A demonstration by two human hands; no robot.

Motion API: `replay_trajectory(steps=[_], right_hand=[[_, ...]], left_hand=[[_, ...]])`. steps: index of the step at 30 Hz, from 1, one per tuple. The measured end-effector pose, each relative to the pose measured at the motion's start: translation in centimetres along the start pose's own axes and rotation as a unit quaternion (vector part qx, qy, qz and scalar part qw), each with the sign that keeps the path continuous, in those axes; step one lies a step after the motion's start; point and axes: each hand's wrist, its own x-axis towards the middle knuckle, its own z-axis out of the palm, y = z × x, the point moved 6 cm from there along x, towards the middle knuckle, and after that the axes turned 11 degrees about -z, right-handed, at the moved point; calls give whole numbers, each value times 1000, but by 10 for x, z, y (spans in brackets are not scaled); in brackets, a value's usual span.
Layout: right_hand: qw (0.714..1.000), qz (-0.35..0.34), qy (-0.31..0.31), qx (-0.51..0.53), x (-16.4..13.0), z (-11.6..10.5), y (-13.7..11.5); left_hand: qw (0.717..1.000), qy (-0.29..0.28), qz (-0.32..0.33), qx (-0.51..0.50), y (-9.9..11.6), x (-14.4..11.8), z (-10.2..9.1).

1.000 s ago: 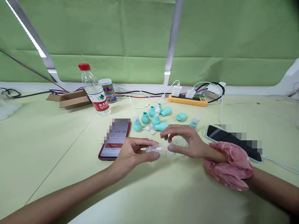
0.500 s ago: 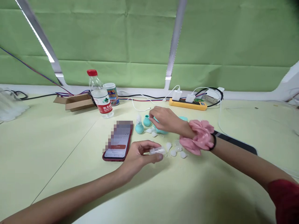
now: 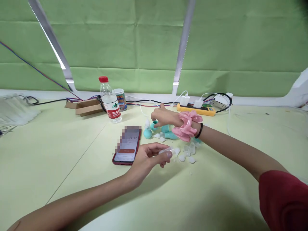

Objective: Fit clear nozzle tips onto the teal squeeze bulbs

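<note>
A person's left hand point(image 3: 146, 157) hovers low over a pale green worktop point(image 3: 72, 160), its fingers point(image 3: 166, 154) pinched closed around a small clear plastic tube point(image 3: 166, 150). Just left of those fingers lies a red phone point(image 3: 127, 146), screen up. Just right of them, small clear and white caps point(image 3: 186, 154) are scattered on the worktop. Farther back, the right hand point(image 3: 163, 117), with a pink scrunchie point(image 3: 186, 126) on its wrist, reaches among teal rubber bulbs point(image 3: 148, 132); its fingers curl over one bulb, though whether they grip it cannot be told. Behind stand a water bottle point(image 3: 110, 102), a can point(image 3: 121, 98) and a yellow power strip point(image 3: 196, 109).
</note>
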Motion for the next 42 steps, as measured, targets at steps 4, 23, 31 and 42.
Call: replay_trajectory(steps=[4, 23, 31, 42], right_hand=[[986, 13, 146, 75, -27, -42, 7], [888, 32, 358, 286, -157, -24, -83], [887, 45, 328, 323, -158, -16, -85], [835, 131, 355, 399, -157, -8, -83]], left_hand=[[1000, 18, 12, -11, 4, -2, -1], [986, 47, 89, 131, 9, -9, 10], [987, 8, 62, 147, 4, -4, 12], [933, 49, 183, 305, 17, -5, 11]])
